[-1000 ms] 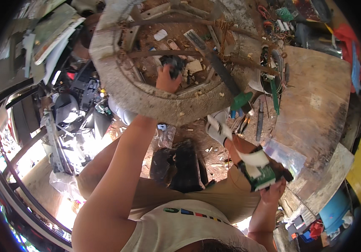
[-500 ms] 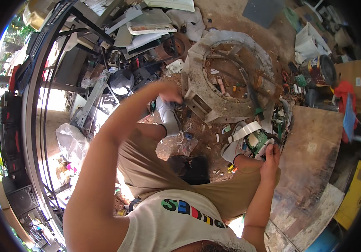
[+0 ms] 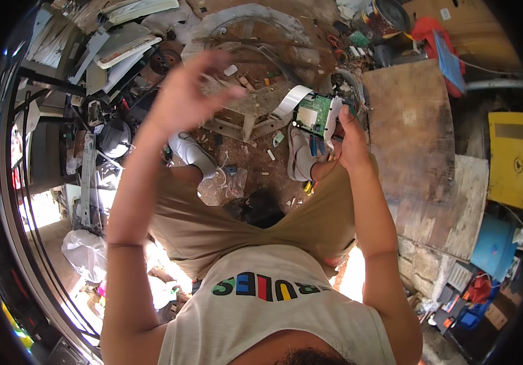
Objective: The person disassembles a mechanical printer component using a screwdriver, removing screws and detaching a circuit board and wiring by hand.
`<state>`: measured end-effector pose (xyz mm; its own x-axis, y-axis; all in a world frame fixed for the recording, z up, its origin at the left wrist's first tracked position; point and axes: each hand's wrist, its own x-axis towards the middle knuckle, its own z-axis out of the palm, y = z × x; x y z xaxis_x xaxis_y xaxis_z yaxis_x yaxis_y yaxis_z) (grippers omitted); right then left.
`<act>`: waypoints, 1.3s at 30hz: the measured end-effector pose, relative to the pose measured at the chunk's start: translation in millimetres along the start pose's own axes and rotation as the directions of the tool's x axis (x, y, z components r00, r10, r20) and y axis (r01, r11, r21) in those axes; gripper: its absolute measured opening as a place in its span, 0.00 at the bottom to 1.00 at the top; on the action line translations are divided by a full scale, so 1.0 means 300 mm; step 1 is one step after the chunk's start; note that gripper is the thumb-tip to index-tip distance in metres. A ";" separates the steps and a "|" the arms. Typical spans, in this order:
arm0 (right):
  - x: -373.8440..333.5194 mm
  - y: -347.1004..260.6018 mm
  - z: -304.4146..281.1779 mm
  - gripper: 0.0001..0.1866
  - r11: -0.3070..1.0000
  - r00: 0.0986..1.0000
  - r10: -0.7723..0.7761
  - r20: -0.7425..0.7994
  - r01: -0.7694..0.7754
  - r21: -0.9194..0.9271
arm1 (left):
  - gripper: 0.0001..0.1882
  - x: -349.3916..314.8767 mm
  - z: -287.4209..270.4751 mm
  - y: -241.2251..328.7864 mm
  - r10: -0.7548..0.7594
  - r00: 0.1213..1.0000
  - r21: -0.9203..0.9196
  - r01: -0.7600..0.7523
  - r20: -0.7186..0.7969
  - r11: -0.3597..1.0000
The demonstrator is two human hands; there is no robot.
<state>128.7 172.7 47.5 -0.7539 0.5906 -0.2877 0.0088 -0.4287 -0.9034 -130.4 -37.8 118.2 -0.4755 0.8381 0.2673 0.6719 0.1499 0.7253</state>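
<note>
I've got the green circuit board gripped in my right hand, near the wooden sheet's left edge; left hand blurred, fingers spread, by the ring-shaped frame's left edge.

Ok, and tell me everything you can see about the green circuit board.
The circuit board is green, with a pale square patch on its face and black parts along its edges. A wide white band, which looks like flat ribbon cable, curves off its upper left corner. A light grey strip, perhaps metal or plastic, runs down its right side. The right hand grips that side, holding the board raised, face toward the camera. Finer components are too small to make out.
</note>
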 end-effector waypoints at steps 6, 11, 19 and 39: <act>0.087 -0.113 0.202 0.31 0.994 0.983 0.042 0.178 -0.059 0.090 | 0.27 0.037 0.147 0.040 0.014 1.000 -0.461 -0.009 0.007 0.887; 0.218 -0.113 0.182 0.28 0.960 0.923 0.242 0.298 -0.272 0.063 | 0.18 0.050 0.146 -0.044 -0.124 0.965 -0.563 0.237 0.232 0.792; 0.385 -0.165 0.193 0.31 0.734 0.857 0.316 0.408 0.052 -0.677 | 0.59 0.023 0.353 -0.307 -0.209 0.749 -0.775 0.626 0.629 -0.090; -0.449 1.193 -1.277 0.17 0.255 0.471 0.288 -0.834 -0.877 -0.407 | 0.51 0.103 0.404 -0.123 -0.322 0.743 -0.798 0.598 0.586 -0.071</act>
<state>485.1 201.7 -358.8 0.1950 0.7245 -0.6612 0.9310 -0.3487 -0.1075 -101.0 46.1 22.7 -0.2373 0.8821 -0.4070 -0.7855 0.0723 0.6146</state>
